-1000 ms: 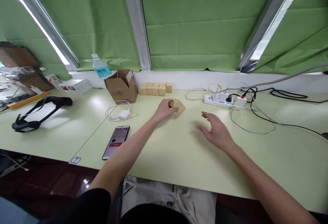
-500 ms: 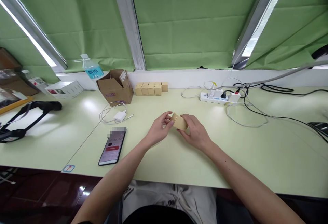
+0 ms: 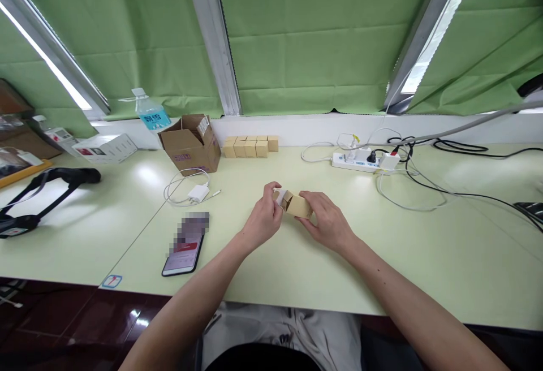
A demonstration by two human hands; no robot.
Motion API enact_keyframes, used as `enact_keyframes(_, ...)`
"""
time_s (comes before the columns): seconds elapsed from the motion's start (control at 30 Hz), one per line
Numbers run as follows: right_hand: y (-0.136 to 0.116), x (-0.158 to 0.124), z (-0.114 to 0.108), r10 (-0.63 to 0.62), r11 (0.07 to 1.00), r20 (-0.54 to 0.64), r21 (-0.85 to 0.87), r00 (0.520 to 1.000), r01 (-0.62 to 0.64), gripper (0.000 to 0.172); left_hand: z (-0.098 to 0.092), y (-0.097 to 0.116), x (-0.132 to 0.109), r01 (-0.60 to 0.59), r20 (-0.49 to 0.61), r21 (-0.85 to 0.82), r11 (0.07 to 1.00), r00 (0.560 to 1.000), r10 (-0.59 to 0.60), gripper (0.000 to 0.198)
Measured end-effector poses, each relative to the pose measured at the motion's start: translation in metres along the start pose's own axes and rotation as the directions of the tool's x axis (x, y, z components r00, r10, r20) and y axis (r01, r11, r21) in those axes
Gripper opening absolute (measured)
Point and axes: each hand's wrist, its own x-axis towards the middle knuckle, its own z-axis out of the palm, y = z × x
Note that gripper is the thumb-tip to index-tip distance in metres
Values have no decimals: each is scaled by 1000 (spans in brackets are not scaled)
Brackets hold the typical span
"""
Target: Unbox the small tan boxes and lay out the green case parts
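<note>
Over the middle of the table, my right hand (image 3: pixel 326 219) grips a small tan cardboard box (image 3: pixel 299 207) by its right end, fingers on top and thumb underneath. The box's left end is open, with its flap up and the dark inside showing. My left hand (image 3: pixel 265 217) is closed at that open end, thumb and fingers pinching a small white object (image 3: pixel 279 196). Fingers hide much of this object, so its kind is unclear. Several similar small tan boxes (image 3: pixel 250 147) stand in rows by the wall, beyond both hands.
An open brown carton (image 3: pixel 190 153) and a water bottle (image 3: pixel 149 112) stand at the back left. A white charger (image 3: pixel 198 192) with its cable and a phone (image 3: pixel 184 249) lie left of my hands. To the right are a power strip (image 3: pixel 354 162) and loose cables.
The left end of the small box now stands open. My left hand has turned and closed at that end, and a white object shows between its fingers. My right hand stays on the box.
</note>
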Motion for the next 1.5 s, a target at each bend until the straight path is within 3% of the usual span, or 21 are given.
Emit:
enact_keyframes(0.1,2,0,1,28,996,-30,85,999,-25,57,0,-2,0,-55,-88,-8,998,995,54,43)
enact_keyframes(0.23,4,0,2,169,956,-52,252,984,-151,54,4,-3,1,-196,-216,-54,979,960,180,42)
enact_keyframes(0.37,3,1,2,281,862,-30,447,959,-239,50,5,-6,3,-284,-390,89,955,872,296,36)
enact_keyframes(0.47,3,1,4,333,783,9,555,943,-281,49,3,-7,3,-312,-432,231,922,816,385,42)
enact_keyframes(0.6,6,1,7,386,698,49,637,921,-327,51,2,-5,1,-295,-330,351,889,849,412,53)
enact_keyframes(0.77,10,2,8,420,659,60,666,905,-350,55,1,2,0,-260,-313,265,929,888,338,28)
enact_keyframes(0.83,11,2,8,422,656,64,667,904,-353,55,0,4,1,-242,-326,223,944,894,307,18)
enact_keyframes(1.03,14,-1,11,401,681,73,643,913,-350,56,0,2,2,-241,-349,248,938,881,319,19)
enact_keyframes(1.13,17,-2,13,386,688,82,638,919,-346,56,-1,3,1,-245,-304,254,936,898,318,13)
enact_keyframes(1.23,19,-3,14,368,685,92,647,925,-336,54,-3,4,-1,-234,-243,254,938,924,296,29)
enact_keyframes(1.37,19,-3,14,366,672,119,653,923,-351,53,-5,6,-2,-253,-259,237,938,914,312,19)
enact_keyframes(1.5,17,-3,13,359,662,140,658,923,-357,53,-5,7,-2,-265,-214,244,933,924,318,21)
